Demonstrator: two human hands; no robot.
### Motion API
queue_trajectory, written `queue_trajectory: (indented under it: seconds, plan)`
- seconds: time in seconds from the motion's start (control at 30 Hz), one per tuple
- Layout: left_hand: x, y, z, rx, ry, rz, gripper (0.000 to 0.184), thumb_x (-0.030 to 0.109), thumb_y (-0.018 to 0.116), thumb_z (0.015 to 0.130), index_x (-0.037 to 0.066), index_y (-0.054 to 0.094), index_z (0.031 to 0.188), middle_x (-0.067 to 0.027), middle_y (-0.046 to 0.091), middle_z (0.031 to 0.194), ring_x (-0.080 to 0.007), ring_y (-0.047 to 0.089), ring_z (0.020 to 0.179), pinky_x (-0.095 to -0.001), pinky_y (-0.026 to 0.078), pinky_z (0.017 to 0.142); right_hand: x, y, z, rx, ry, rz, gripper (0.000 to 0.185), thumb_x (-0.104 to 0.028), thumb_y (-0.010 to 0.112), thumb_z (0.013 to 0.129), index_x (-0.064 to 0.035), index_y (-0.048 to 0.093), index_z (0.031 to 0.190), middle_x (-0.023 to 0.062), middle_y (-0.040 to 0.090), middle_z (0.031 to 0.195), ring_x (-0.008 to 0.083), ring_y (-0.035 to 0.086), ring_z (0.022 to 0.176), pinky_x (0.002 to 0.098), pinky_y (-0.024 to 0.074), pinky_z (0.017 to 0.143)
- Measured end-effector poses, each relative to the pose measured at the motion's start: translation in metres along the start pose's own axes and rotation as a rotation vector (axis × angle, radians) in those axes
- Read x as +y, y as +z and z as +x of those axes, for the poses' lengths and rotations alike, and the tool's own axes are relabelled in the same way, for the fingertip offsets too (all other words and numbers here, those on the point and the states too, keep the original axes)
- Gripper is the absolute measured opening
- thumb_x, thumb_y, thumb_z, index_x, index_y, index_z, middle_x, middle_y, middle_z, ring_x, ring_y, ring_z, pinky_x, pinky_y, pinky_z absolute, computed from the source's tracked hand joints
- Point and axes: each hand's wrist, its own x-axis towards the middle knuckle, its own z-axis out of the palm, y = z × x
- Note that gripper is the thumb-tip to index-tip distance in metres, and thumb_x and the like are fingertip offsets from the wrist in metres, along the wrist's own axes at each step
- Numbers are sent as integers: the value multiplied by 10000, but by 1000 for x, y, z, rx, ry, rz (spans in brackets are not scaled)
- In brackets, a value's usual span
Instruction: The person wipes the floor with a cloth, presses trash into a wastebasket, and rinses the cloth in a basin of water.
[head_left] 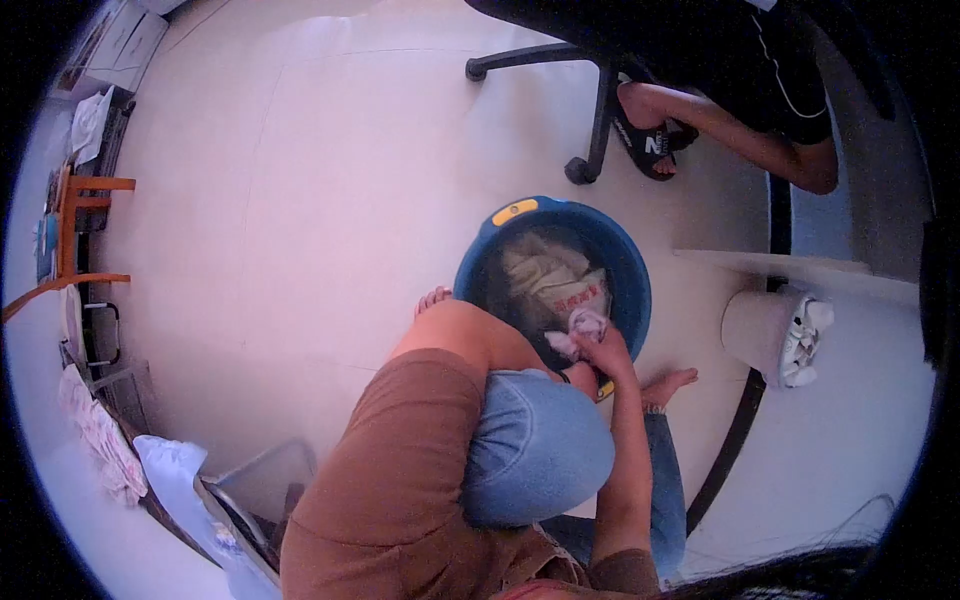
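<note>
A round blue basin [640,260] with yellow handles stands on the floor. Dark water and a soaked beige cloth [545,270] with red lettering are inside it. My right hand [606,354] is closed on a small pale pinkish cloth [586,323] over the basin's near right part. Close below it, at the near rim, is my left hand [582,378], its wrist crossed by a dark band. The left fingers are mostly hidden, so their grip cannot be made out.
Another person's sandalled foot [650,145] rests beside a black chair base [600,120] beyond the basin. A waste bin [755,330] with a white liner stands at the right. Wooden furniture [70,230] and hanging cloths [175,465] line the left side. My denim-covered knee [545,440] is nearby.
</note>
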Motion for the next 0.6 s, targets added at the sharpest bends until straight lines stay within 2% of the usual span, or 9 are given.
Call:
queue_trajectory:
  seconds: [0.1, 0.23, 0.3, 0.4, 0.47, 0.5, 0.53, 0.57, 0.6]
  plan:
    - [-2, -5, -2, -6, 6, 0, 464, 337, 680, 727, 62, 620, 1097, -168, 648, 1066, -319, 577, 1095, -431, 444, 943, 16, 10, -4, -118, 107, -363, 630, -521, 632, 827, 13, 590, 1159, 138, 659, 1108, 219, 617, 1001, 340, 463, 885]
    - [18, -14, 29, -22, 42, -7, 458, 347, 669, 756, 63, 615, 1110, -159, 651, 1067, -317, 584, 1085, -428, 445, 941, 58, 20, 9, -334, 157, -59, 521, -415, 627, 869, 19, 590, 1154, 134, 660, 1103, 197, 609, 1013, 327, 466, 876]
    - [23, -18, 38, -25, 50, -5, 455, 353, 663, 770, 63, 612, 1116, -155, 652, 1068, -316, 587, 1080, -426, 446, 940, 62, 19, 4, -317, 74, -9, 457, -349, 638, 876, 26, 602, 1133, 136, 663, 1090, 184, 605, 1007, 320, 467, 867]
    - [29, -24, 49, -37, 83, -6, 451, 361, 654, 791, 63, 608, 1126, -148, 654, 1069, -315, 592, 1072, -424, 447, 938, 91, 40, 0, -127, -110, 154, 390, -276, 679, 848, 15, 626, 1101, 123, 683, 1002, 171, 610, 954, 326, 484, 815]
    - [32, -28, 53, -63, 113, -9, 448, 366, 648, 806, 63, 605, 1133, -144, 655, 1070, -314, 596, 1067, -423, 447, 937, 168, 64, 37, -244, -32, 147, 389, -277, 718, 801, -17, 647, 1081, 120, 690, 942, 186, 622, 915, 327, 492, 788]
    - [32, -28, 58, -87, 128, -13, 447, 369, 645, 813, 63, 604, 1136, -141, 655, 1070, -314, 597, 1064, -422, 448, 936, 164, 59, 38, -302, 6, 151, 390, -277, 738, 778, -32, 658, 1071, 118, 694, 912, 194, 628, 896, 328, 496, 775]
    - [30, -29, 57, -120, 137, -28, 446, 372, 643, 820, 63, 603, 1140, -139, 656, 1071, -313, 599, 1061, -422, 448, 936, 159, 54, 37, -265, 26, -129, 396, -323, 733, 765, -57, 668, 1050, 123, 694, 894, 220, 640, 886, 341, 503, 769]
    - [28, -32, 55, -181, 160, -58, 445, 374, 640, 827, 63, 601, 1143, -137, 657, 1071, -313, 601, 1059, -421, 448, 935, 101, 39, 21, -223, 64, -407, 402, -368, 728, 751, -81, 678, 1028, 128, 695, 876, 247, 652, 876, 354, 511, 763]
    - [31, -35, 56, -234, 204, -71, 444, 377, 637, 834, 63, 600, 1146, -135, 657, 1072, -313, 602, 1056, -420, 449, 935, 64, 28, 3, -111, -8, -436, 418, -415, 711, 740, -89, 683, 1000, 137, 688, 915, 274, 649, 891, 379, 512, 778]
